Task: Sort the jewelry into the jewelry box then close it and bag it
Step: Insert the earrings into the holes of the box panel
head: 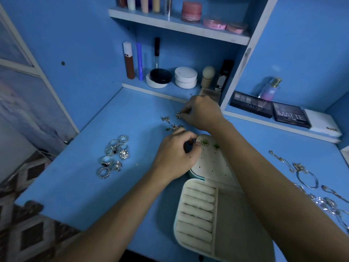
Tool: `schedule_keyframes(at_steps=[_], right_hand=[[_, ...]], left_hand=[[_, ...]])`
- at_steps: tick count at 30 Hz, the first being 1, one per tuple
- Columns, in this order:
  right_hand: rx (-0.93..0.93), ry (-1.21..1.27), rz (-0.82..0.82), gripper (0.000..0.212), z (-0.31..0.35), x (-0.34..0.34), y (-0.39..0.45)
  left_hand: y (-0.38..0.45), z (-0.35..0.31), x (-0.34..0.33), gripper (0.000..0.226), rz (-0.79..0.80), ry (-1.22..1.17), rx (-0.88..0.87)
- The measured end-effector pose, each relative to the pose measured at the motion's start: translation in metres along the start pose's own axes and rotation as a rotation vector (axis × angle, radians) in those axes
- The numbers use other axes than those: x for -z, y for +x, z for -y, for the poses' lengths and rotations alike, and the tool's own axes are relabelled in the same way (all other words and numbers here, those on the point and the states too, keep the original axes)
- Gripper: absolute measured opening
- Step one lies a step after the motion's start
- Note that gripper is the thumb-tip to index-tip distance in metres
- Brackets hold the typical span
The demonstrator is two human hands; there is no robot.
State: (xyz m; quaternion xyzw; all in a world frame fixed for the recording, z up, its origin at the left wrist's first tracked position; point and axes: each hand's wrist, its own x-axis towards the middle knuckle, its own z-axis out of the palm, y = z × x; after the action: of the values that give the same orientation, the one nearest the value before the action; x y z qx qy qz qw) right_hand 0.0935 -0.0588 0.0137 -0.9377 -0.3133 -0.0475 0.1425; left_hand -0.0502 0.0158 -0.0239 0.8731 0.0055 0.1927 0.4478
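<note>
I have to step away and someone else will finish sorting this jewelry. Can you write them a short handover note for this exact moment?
Left hand: fingers curled at the lid's top edge, contents unclear.
Right hand: pinching a silver earring on the desk.
Jewelry box lies open.
Done: two green earrings sit in the lid's holes.
Left: other silver earrings, the rings beside the left hand, the chains and bracelets on the right; then close and bag. No bag in view.
</note>
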Motion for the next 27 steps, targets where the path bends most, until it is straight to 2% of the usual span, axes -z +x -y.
schedule_keyframes(at_steps=[9, 22, 27], right_hand=[[0.015, -0.002, -0.065, 0.017, 0.004, -0.002, -0.003], [0.045, 0.247, -0.247, 0.007, -0.005, 0.005, -0.006], [0.08, 0.266, -0.317, 0.003, -0.012, 0.013, -0.017]], left_hand=[[0.001, 0.0, 0.0, 0.017, 0.008, 0.0, -0.016], [0.0, 0.001, 0.001, 0.02, 0.03, -0.016, 0.004], [0.0, 0.0, 0.002, 0.018, 0.032, -0.01, 0.003]])
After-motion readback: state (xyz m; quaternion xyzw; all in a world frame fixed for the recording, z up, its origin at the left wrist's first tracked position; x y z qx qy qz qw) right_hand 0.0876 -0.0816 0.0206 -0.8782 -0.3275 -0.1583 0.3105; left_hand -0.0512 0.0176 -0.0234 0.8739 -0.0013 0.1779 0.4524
